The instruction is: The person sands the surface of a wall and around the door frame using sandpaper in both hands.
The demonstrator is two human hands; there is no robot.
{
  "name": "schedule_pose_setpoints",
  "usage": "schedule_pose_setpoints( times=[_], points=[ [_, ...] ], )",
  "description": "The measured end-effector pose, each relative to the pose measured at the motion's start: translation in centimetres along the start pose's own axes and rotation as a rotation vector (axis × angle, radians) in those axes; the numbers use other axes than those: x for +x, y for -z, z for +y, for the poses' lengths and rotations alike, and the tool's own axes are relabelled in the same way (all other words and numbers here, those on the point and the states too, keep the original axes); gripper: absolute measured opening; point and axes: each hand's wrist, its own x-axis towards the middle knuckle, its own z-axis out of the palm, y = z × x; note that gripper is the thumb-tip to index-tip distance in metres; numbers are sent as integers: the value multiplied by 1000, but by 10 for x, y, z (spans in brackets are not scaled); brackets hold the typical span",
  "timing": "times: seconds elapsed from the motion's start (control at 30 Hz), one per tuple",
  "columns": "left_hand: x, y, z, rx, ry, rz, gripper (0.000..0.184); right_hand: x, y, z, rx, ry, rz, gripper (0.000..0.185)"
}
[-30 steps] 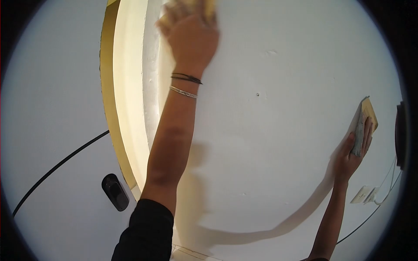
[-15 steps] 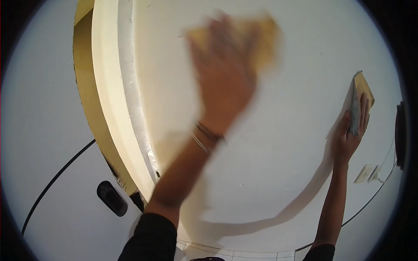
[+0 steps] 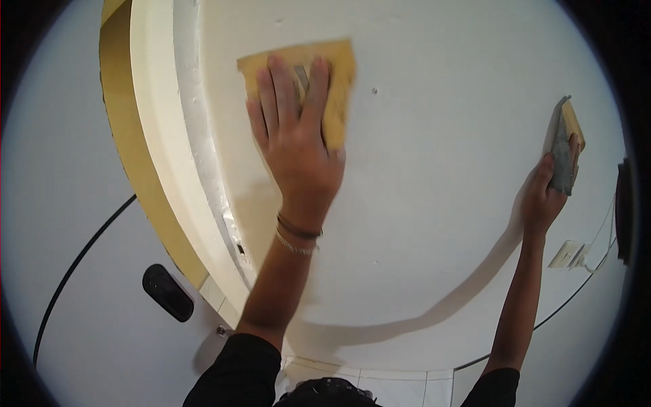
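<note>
My left hand (image 3: 298,142) lies with its fingers spread over a yellow-tan sheet of sandpaper (image 3: 338,74), holding it flat against the white wall (image 3: 420,183). A small grey patch shows between two of the fingers. Bracelets circle that wrist. Farther right, my right hand (image 3: 542,197) grips a second piece of sandpaper (image 3: 562,163) at the wall, its thumb on the grey face. Tan backing shows along the far side of this piece, and most of the right fingers are hidden behind it.
A lit cream edge with a yellow-brown strip (image 3: 146,183) runs down left of the wall. Beyond it are a black oval fitting (image 3: 168,293) and a black cable (image 3: 81,261). A wall socket (image 3: 564,254) with a plugged-in cord is at right; tiles (image 3: 400,385) show below.
My left hand has moved left and slightly down with its sandpaper and is much less blurred. My right hand has shifted slightly upward, and more of its sandpaper's grey face shows.
</note>
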Motion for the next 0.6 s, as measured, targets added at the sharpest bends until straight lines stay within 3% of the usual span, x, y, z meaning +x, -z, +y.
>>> schedule_pose_setpoints(
  times=[0.07, 0.13, 0.17, 0.27, 0.33, 0.37, 0.4, 0.5, 0.6],
  points=[
    [-38, 21, 4, 125, 130, -236, 48, -3, -1, 2, 44, -21, -15, 44],
    [-90, 42, -7, 60, 221, -274, 47, -11, -2, 12, 291, -526, -137, 41],
    [-125, 47, -11, 53, 349, -264, 52, -12, -2, 9, 284, -532, -163, 41],
    [-218, 68, -13, 33, 667, -262, 54, -21, 0, -1, 227, -443, -157, 45],
    [-257, 86, -16, 55, 694, -356, 54, -41, -1, -23, 124, -295, 38, 49],
    [-264, 93, -13, 69, 700, -427, 54, -55, 1, -26, -40, -117, 12, 53],
    [-274, 99, -13, 66, 715, -438, 54, -77, -1, -42, 8, 12, 19, 50],
    [-274, 101, -12, 88, 608, -590, 56, -171, 10, -88, -132, 210, -400, 45],
    [-248, 68, -33, -143, 725, -254, 58, -263, 40, -85, -68, 530, -673, 40]
  ],
)
